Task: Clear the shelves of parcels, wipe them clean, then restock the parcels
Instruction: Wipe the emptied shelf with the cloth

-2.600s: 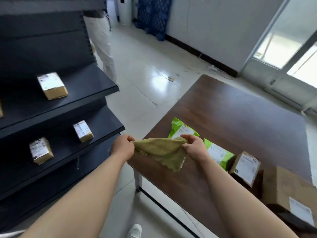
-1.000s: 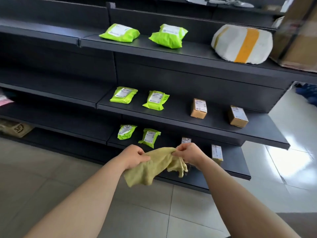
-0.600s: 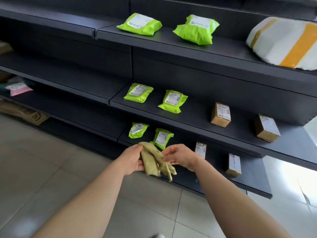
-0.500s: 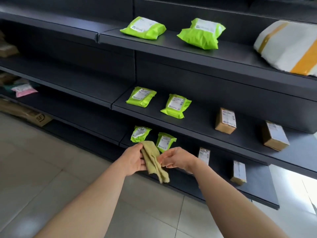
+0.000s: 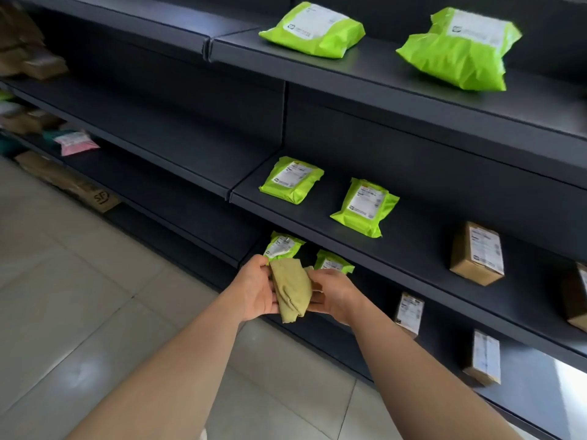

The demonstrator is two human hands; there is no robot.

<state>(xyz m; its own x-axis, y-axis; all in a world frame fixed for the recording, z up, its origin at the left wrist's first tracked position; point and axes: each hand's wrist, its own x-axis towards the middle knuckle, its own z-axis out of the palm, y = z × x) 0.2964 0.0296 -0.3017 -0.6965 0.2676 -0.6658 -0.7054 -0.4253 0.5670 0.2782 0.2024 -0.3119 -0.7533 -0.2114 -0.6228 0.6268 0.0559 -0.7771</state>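
A folded olive-yellow cloth (image 5: 292,292) hangs between my hands in front of the dark shelves. My left hand (image 5: 255,289) grips its left edge and my right hand (image 5: 335,292) holds its right side with curled fingers. Two green mailers (image 5: 313,28) (image 5: 459,47) lie on the top shelf (image 5: 413,87). On the middle shelf (image 5: 413,249) are two more green mailers (image 5: 290,180) (image 5: 365,207) and a brown box (image 5: 478,253). Just behind my hands, the lower shelf holds green mailers (image 5: 282,247) (image 5: 333,263) and small boxes (image 5: 409,312) (image 5: 484,357).
The shelf bay to the left (image 5: 143,131) is mostly bare, with a pink parcel (image 5: 74,142) and brown boxes (image 5: 35,63) at its far left end. A flat cardboard box (image 5: 70,182) lies on the tiled floor (image 5: 79,296) by the shelf base.
I turned from the table with parcels to face the shelves and moved closer. The cloth, spread between my hands before, is now folded into a narrow bundle between them.
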